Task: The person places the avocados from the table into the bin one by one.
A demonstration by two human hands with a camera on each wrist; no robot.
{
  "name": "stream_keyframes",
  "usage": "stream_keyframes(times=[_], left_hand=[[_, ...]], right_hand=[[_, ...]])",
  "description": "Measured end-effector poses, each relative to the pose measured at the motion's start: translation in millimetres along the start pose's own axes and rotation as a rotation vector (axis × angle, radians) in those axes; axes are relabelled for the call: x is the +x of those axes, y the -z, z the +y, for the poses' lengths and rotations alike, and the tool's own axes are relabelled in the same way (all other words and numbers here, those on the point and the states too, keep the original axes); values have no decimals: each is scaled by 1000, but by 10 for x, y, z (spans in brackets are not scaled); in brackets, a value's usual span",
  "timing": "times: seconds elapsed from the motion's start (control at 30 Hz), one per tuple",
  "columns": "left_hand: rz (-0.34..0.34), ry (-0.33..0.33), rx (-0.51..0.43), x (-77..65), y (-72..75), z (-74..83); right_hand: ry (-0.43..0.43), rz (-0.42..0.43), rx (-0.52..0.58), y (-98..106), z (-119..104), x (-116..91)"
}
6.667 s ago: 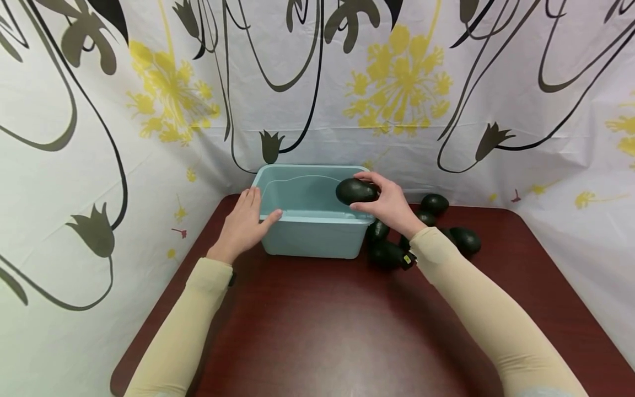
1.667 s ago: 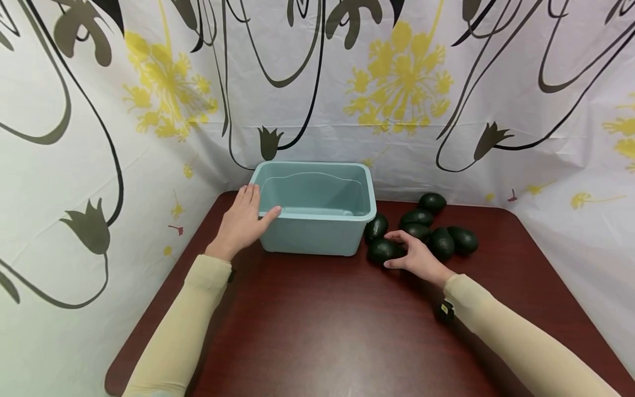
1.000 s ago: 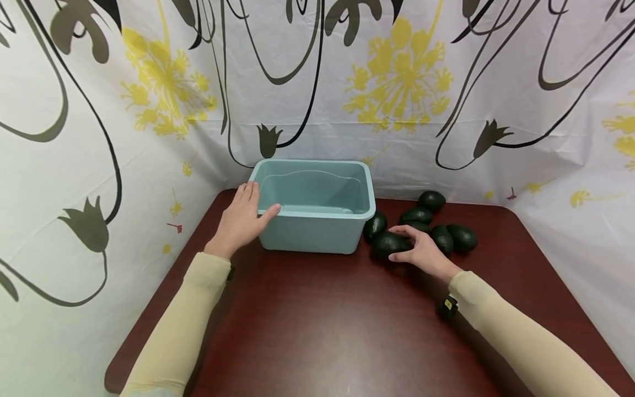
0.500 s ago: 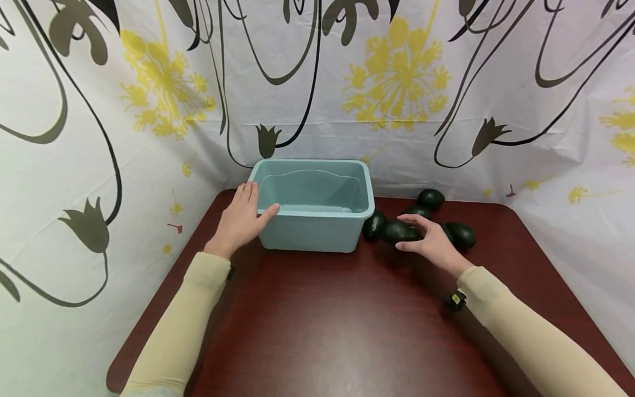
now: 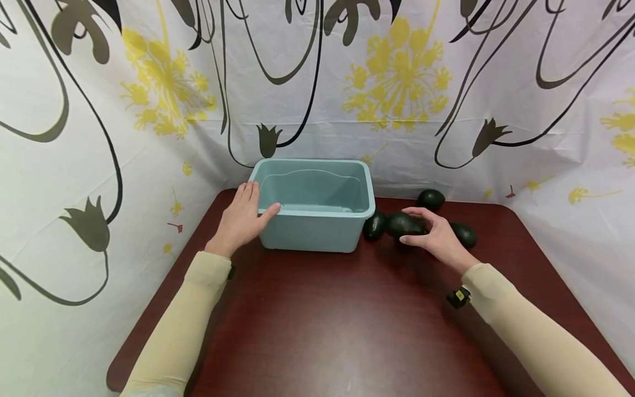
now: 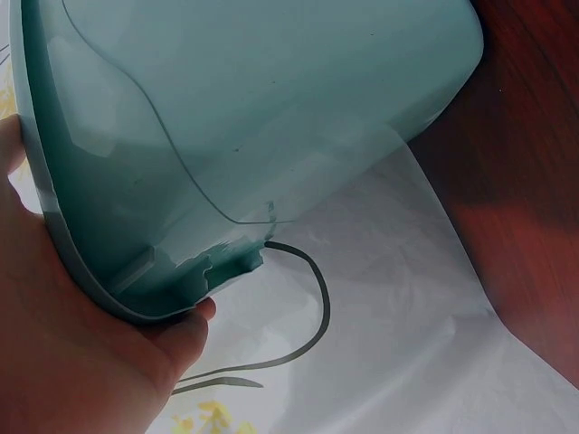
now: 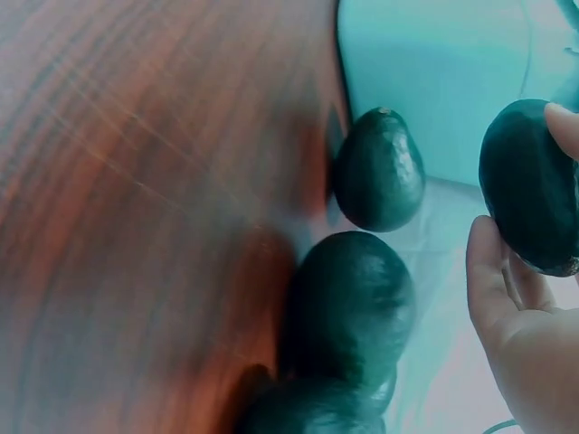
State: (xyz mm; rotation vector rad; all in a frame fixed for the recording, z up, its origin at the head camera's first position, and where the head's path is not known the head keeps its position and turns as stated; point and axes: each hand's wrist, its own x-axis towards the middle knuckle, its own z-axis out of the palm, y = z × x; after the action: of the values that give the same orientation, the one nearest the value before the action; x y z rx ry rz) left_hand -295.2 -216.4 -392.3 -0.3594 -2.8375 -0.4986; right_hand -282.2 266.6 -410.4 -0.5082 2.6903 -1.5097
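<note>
My right hand (image 5: 436, 234) holds a dark green avocado (image 5: 403, 225) between thumb and fingers, just right of the light blue plastic bin (image 5: 310, 234). In the right wrist view the same avocado (image 7: 525, 185) appears raised beside the other ones. My left hand (image 5: 240, 220) rests over the bin's front left corner, its fingers straight along the left rim and its thumb across the front rim. The left wrist view shows that hand (image 6: 81, 316) against the bin rim (image 6: 68, 253). Only part of the bin's inside shows; its floor near the front wall is hidden.
One avocado (image 5: 375, 225) lies against the bin's right side. Another avocado (image 5: 430, 199) sits at the table's back edge, and one more (image 5: 463, 235) lies right of my hand, which hides others. The dark red table (image 5: 322, 320) meets a patterned white cloth (image 5: 307, 110) behind.
Earlier my right hand held an avocado over the bin's right rim. Since then it has grasped one from the table and moved it back and slightly right. My left hand has stayed on the bin.
</note>
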Motion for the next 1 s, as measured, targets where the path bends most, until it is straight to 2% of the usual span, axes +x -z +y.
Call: stream_keyframes(times=[0.77, 0.87, 1.0], left_hand=[[6, 2, 6, 6, -17, -10], [2, 5, 6, 2, -17, -9], [-2, 10, 6, 2, -10, -3]], right_hand=[[58, 77, -67, 144, -351, 74], [60, 84, -69, 152, -325, 120], [70, 92, -53, 170, -180, 227]])
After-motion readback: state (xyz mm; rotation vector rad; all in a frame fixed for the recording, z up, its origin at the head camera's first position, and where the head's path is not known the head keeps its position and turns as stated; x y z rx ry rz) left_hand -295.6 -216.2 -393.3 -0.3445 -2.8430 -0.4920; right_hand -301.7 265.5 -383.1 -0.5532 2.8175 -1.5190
